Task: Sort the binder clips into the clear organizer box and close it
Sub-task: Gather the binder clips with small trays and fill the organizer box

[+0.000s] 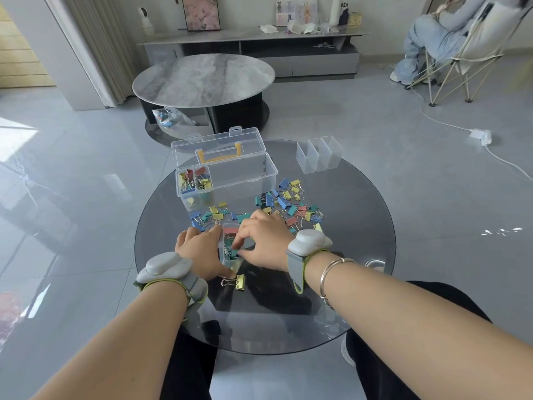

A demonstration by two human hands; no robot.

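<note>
On the round glass table (360, 255) stands the clear organizer box (245, 174), its lid with a yellow handle (219, 154) raised. One small bin (193, 181) of clips sits in its left end. Loose coloured binder clips (288, 203) lie scattered in front of and right of the box. Between my hands stands a small clear bin (230, 249) holding clips. My left hand (199, 251) grips its left side. My right hand (264, 245) pinches a green clip over the bin. A single gold clip (235, 282) lies near my left thumb.
Three empty clear bins (318, 154) stand at the table's back right. Behind are a marble coffee table (202, 76) and a TV cabinet. A person sits in a folding chair (461, 53) at the far right, and a white cable (478, 137) crosses the floor.
</note>
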